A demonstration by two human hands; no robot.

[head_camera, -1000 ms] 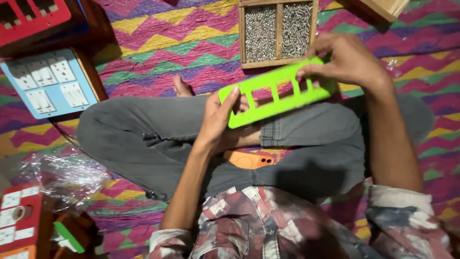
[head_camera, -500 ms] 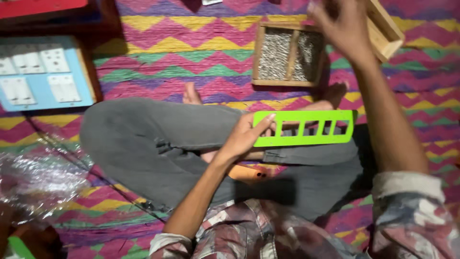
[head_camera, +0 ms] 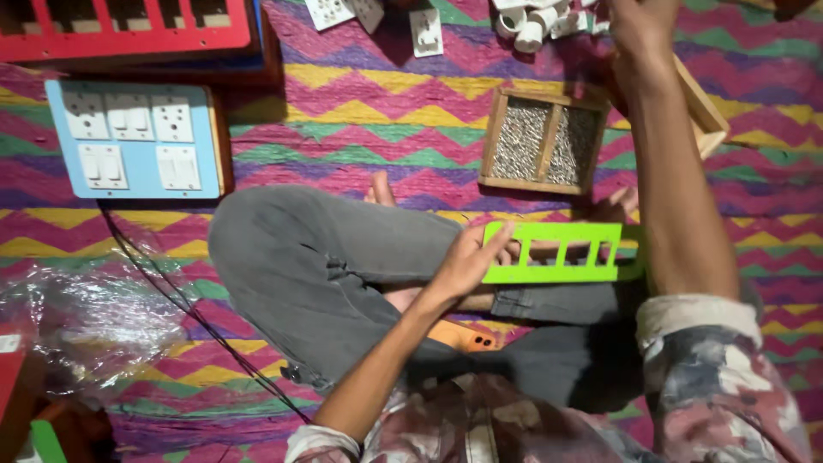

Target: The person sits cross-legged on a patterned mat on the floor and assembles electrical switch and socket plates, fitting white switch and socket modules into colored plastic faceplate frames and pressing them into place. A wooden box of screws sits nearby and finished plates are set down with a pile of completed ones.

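L hand (head_camera: 470, 257) pinches the left end of the green slotted plate (head_camera: 557, 253), which rests flat on your lap. Keep it level, thumb clear of the slots. Orange tool (head_camera: 463, 336) sits under your forearm. Crinkled clear plastic bag (head_camera: 77, 317) lies near left. Past your feet: wooden tray (head_camera: 549, 141), two bins of small grey screws. R hand (head_camera: 639, 30) reaches far to the white fittings (head_camera: 536, 21); can't tell its grip, partly cropped. Far left: blue switchboard (head_camera: 133, 141) w/ white sockets, red frame (head_camera: 129, 30) behind.
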